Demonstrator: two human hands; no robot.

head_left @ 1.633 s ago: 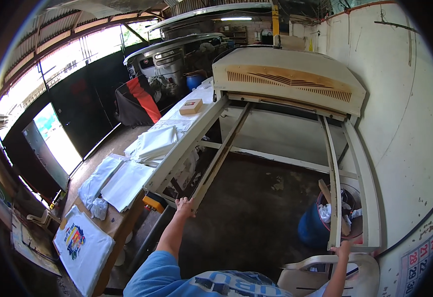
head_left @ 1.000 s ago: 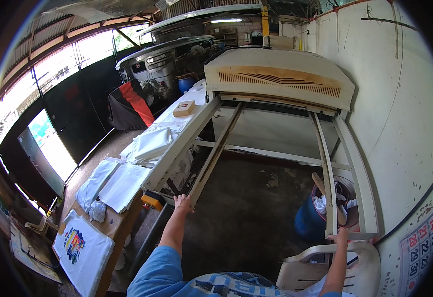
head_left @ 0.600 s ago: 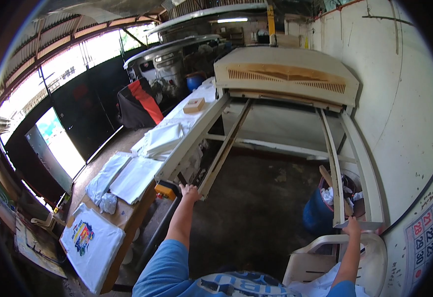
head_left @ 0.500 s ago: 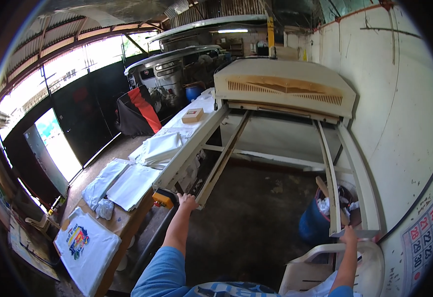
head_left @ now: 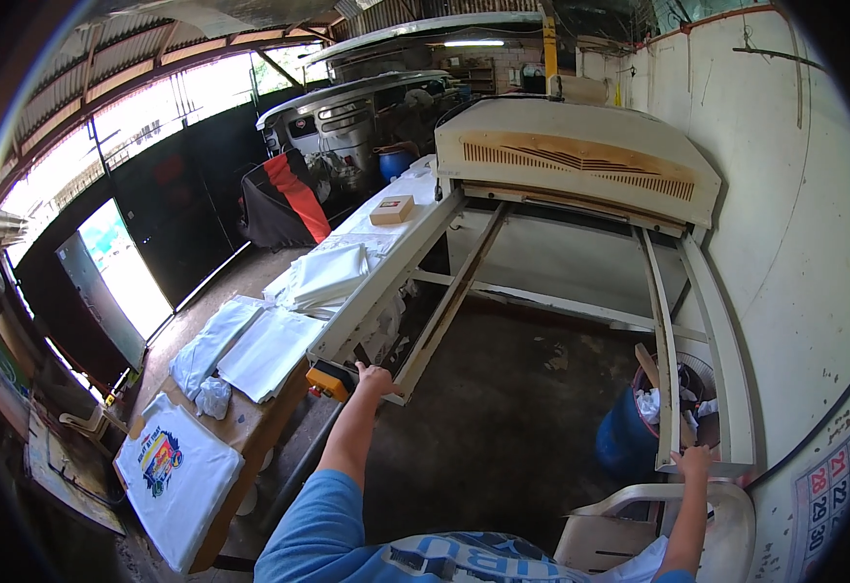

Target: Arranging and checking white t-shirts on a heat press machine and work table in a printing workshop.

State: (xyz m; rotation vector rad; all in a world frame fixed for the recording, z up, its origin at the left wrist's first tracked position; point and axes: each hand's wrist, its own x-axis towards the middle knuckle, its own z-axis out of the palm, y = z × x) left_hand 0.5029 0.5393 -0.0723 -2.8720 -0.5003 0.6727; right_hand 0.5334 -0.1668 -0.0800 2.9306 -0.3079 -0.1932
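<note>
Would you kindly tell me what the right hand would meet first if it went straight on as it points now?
Most likely the front bar of the long cream metal frame, which the right hand appears to touch, though depth is unclear.

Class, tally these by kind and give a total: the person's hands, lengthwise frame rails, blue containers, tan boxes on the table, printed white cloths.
Left hand and right hand: 2
Lengthwise frame rails: 4
Blue containers: 2
Tan box: 1
Printed white cloth: 1
Total: 10

Left hand (head_left: 375,379), right hand (head_left: 694,461) well apart
</note>
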